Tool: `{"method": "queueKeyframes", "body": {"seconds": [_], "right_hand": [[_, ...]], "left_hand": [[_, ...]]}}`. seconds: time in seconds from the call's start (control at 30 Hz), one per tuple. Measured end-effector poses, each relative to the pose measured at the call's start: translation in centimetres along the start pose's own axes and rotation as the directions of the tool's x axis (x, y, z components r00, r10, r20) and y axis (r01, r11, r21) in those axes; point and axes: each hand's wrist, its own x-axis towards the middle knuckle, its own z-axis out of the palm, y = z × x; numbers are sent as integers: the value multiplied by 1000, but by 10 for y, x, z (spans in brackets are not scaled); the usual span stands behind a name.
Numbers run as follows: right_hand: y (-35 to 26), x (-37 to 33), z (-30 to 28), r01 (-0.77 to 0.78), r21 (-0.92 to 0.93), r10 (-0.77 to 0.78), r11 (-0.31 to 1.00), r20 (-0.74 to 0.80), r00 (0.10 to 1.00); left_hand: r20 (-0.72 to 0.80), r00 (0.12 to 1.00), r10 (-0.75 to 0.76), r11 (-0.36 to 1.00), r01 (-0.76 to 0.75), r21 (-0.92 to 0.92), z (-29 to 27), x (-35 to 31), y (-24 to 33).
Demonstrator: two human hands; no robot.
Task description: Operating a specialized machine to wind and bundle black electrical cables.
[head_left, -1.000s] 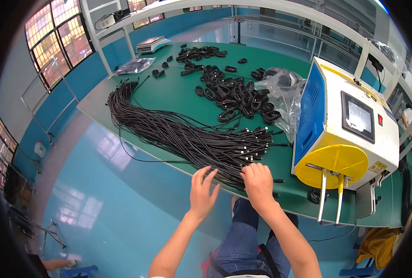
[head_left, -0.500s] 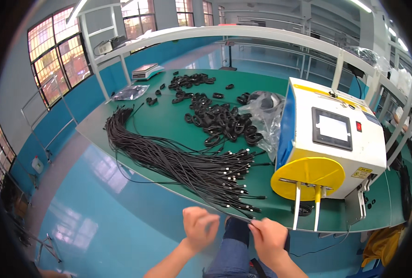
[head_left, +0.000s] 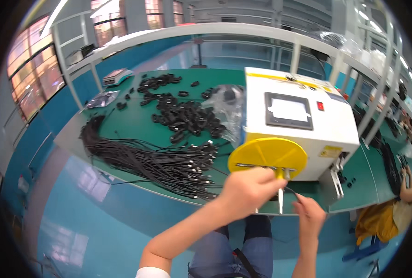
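My left hand [head_left: 248, 191] is closed at the front of the yellow disc [head_left: 273, 150] on the white machine, beside its prongs. It grips a black cable [head_left: 290, 189], a short stretch of which runs from there to my right hand [head_left: 310, 214]. The right hand's fingers pinch that cable just right of the prongs. One pale prong [head_left: 280, 202] sticks out below my left fingers, which partly hide the disc's hub. Left of the machine lies a large bundle of black cables [head_left: 141, 160], its connector ends pointing toward the machine.
Coiled black cables [head_left: 183, 113] are heaped on the green table [head_left: 136, 116], beside a clear plastic bag [head_left: 227, 109]. A scale [head_left: 117, 77] stands at the far left. The white machine [head_left: 303, 139] has a screen and red switch. Another person's arm [head_left: 406, 187] shows at far right.
Both hands have moved right and up from the table's front edge to the yellow disc, bringing the cable. My left hand has closed on it. The view has turned rightward.
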Motion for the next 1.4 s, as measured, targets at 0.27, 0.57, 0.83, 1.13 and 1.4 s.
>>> {"method": "queueKeyframes", "body": {"seconds": [0.27,0.57,0.83,1.13,1.4], "right_hand": [[31,21,58,55,70,-60,996,71,996],[42,38,69,34,62,-35,998,23,999],[52,51,74,57,-67,-51,996,82,995],[52,54,69,39,-18,-37,999,104,994],[54,63,47,211,-71,-195,975,188,963]], "left_hand": [[46,990,-134,991,134,-12,3,6,-21],[55,966,-251,967,252,-20,16,9,-22],[96,927,-363,932,363,14,19,11,-24],[68,916,-396,918,394,41,14,4,-27],[133,888,-440,896,444,-2,-3,-9,-37]]}}
